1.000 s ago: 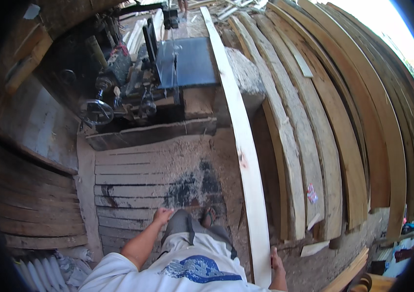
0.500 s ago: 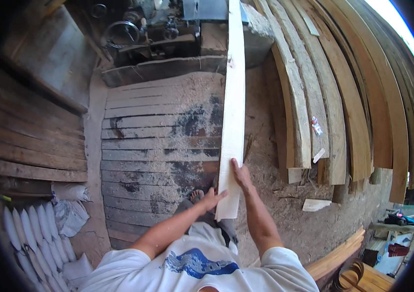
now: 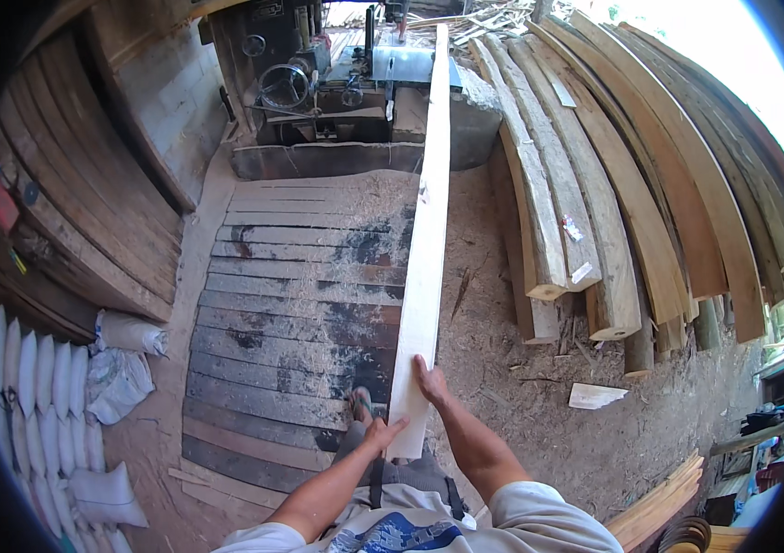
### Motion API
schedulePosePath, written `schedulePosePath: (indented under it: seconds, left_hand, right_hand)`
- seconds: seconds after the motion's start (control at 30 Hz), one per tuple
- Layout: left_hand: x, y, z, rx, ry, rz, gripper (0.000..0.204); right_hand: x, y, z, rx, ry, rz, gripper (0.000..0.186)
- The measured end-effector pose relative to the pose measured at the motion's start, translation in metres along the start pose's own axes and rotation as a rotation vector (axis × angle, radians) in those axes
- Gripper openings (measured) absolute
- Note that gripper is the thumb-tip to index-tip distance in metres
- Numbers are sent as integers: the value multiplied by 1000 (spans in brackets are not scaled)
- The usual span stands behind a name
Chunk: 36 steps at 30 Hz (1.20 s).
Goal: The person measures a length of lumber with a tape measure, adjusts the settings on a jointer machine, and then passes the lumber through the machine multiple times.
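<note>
**Pale board (image 3: 426, 249) up at its near end, far end by the machine (image 3: 313, 55)**

Both grips are closed on the board close to its end farthest from the machine: the left hand (image 3: 383, 433) on the left edge, the right hand (image 3: 430, 381) slightly nearer the machine on the right edge. The fingers underneath are hidden. From there the board runs over the near side of the machine, and its far end lies just to the machine's right; what bears that end is unclear.

As for progress, the board is judged to be taken up and roughly lined along the machine's right side. Whether its edges are already trimmed cannot be told. The long planks (image 3: 618, 170) to the right of the machine lie unheld. Slatted flooring (image 3: 272, 318) spreads on the machine's near side, with white sacks (image 3: 37, 378) nearer and farther left.
</note>
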<state>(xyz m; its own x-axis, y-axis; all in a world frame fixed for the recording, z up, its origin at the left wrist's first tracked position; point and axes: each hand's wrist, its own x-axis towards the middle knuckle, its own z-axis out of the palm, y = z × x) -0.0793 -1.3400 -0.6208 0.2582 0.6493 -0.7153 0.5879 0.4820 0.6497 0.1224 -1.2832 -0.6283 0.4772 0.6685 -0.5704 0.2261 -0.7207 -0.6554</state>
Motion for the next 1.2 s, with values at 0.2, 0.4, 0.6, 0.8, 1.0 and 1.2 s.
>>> schedulePosePath:
  seconds: [0.2,0.4,0.6,0.8,1.0,1.2]
  left_hand:
    - [-143,-100,78,-97,64,-91,88]
    - [-225,-257,85,-878,-601,-185,88]
    - [-323,-328,117,-999,-956,-274,93]
    - [-382,-469,149,-763,-169,116,84]
    - [-498,-440,150,-603,-145,274,75]
    - [-600,-524,177,-713,-175,110,60]
  right_hand:
    - [-190,82,-6,-8,15,3,95]
    - [-333,137,21,235,-155,16,69]
    - [-399,221,71,969,-444,132,69]
    - [-496,248,83,312,-114,-24,63]
    - [-551,325,93,405,-89,-104,65]
    - [-638,385,110,691,-192,-244,68]
